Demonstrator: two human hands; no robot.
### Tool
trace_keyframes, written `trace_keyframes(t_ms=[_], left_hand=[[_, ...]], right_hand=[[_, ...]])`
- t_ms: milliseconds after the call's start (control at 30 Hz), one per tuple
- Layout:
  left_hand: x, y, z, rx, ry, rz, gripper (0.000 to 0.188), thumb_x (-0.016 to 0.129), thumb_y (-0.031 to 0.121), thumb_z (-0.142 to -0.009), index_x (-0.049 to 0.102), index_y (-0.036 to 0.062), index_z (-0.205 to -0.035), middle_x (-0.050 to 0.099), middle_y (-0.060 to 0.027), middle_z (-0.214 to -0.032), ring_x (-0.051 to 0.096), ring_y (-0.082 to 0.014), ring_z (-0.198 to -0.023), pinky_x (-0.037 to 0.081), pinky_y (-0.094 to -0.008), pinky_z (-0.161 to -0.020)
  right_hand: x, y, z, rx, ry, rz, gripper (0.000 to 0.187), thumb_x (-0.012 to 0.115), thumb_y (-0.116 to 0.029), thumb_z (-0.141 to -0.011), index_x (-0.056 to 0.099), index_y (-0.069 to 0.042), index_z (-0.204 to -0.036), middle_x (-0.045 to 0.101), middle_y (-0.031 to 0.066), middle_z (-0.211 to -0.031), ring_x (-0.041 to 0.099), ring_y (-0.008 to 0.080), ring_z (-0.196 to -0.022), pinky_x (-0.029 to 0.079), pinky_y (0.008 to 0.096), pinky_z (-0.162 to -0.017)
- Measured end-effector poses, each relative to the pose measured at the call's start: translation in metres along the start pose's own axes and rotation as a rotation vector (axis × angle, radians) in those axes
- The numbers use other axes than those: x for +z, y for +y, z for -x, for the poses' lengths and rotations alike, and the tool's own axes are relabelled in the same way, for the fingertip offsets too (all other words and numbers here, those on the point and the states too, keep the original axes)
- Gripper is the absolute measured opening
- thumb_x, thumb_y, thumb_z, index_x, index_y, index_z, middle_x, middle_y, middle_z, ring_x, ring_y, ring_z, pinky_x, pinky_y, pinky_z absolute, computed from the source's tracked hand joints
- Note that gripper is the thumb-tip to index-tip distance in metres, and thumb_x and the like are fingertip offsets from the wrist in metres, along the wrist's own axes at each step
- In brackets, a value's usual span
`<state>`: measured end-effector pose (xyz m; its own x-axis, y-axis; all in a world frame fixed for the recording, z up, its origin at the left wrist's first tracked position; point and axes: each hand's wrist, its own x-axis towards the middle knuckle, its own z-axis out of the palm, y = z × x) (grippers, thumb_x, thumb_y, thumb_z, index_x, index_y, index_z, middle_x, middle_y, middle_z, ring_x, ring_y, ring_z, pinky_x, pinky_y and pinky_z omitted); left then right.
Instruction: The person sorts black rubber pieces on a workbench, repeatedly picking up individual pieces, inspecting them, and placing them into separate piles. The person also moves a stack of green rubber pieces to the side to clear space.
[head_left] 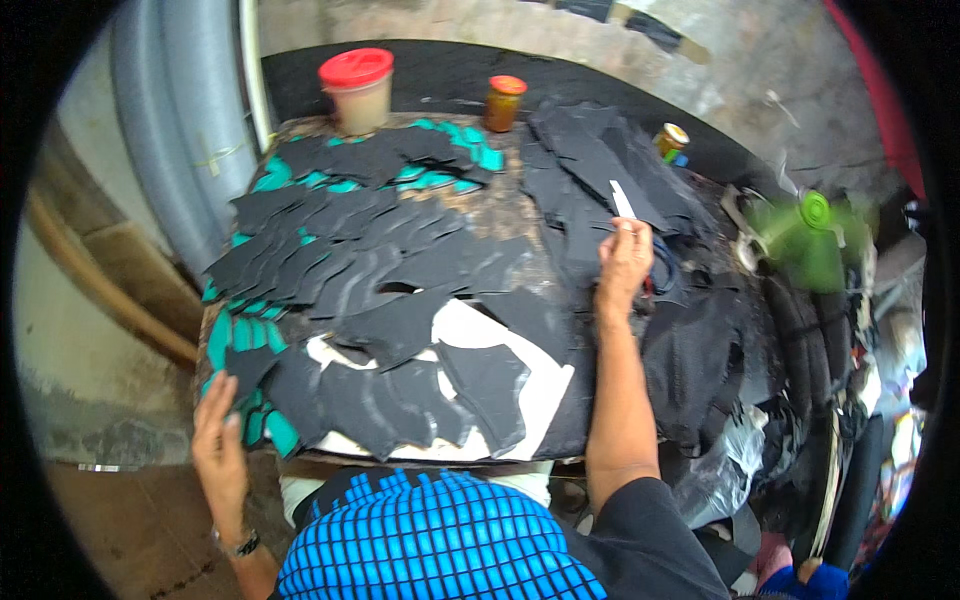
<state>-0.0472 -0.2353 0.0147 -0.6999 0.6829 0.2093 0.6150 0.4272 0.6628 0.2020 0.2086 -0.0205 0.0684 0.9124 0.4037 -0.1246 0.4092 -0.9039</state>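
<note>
The right hand's (624,258) fingers pinch the lower end of a narrow white strip (622,200), whose long axis runs up and slightly left, pointing away from the person. It lies over a stack of black cut pieces (590,170) beyond the hand. The right forearm reaches straight forward. The left hand (220,440) rests at the worktop's (500,205) near-left corner, fingers spread on black and teal pieces (255,385).

Two bare arms reach forward, well apart

The left hand (222,440) lies low at the near left, fingers stretched forward, a watch on its wrist. The right hand (624,262) is extended far ahead on a straight forearm, fingers curled and pinched together
</note>
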Motion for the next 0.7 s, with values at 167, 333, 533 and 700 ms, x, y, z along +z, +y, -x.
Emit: trace_keyframes(t_ms=[167,333,533,700], left_hand=[[0.01,0.034,-0.008,0.282,0.17,-0.001,0.049,0.04,0.0,-0.09,0.054,0.0001,-0.136,0.046,-0.0212,-0.146,0.043,-0.0349,-0.135,0.03,-0.0429,-0.113],[0.05,0.086,-0.017,0.652,-0.028,-0.154,0.056,0.055,-0.005,-0.079,0.06,0.01,-0.133,0.041,-0.0279,-0.146,0.045,-0.0418,-0.133,0.037,-0.0487,-0.108],[0.073,0.112,-0.028,0.807,-0.241,-0.124,0.053,0.064,0.004,-0.081,0.06,0.0144,-0.132,0.042,-0.0251,-0.146,0.048,-0.0363,-0.131,0.039,-0.0494,-0.106],[0.072,0.107,-0.029,0.779,-0.278,-0.142,0.051,0.063,0.006,-0.085,0.057,0.0122,-0.135,0.045,-0.0226,-0.145,0.048,-0.0342,-0.132,0.041,-0.0483,-0.104]], right_hand=[[0.029,-0.033,0.047,0.25,-0.768,0.004,0.021,0.056,-0.024,-0.098,0.066,-0.006,-0.1,0.056,-0.0019,-0.08,0.053,0.0067,-0.071,0.045,0.0233,-0.062],[0.048,-0.063,0.101,0.58,-1.301,-0.544,0.066,0.06,-0.027,-0.098,0.026,-0.013,-0.152,0.062,0.0075,-0.095,0.058,0.0086,-0.076,0.045,0.0216,-0.063],[0.052,-0.069,0.095,0.624,-1.218,-0.482,0.071,0.06,0.008,-0.087,0.033,-0.013,-0.15,0.045,-0.0019,-0.098,0.057,0.0079,-0.084,0.051,0.0232,-0.077],[0.033,-0.042,0.061,0.495,-0.802,-0.338,0.048,0.069,-0.005,-0.08,0.059,-0.009,-0.127,0.05,-0.0026,-0.089,0.054,0.0065,-0.068,0.049,0.0226,-0.06]])
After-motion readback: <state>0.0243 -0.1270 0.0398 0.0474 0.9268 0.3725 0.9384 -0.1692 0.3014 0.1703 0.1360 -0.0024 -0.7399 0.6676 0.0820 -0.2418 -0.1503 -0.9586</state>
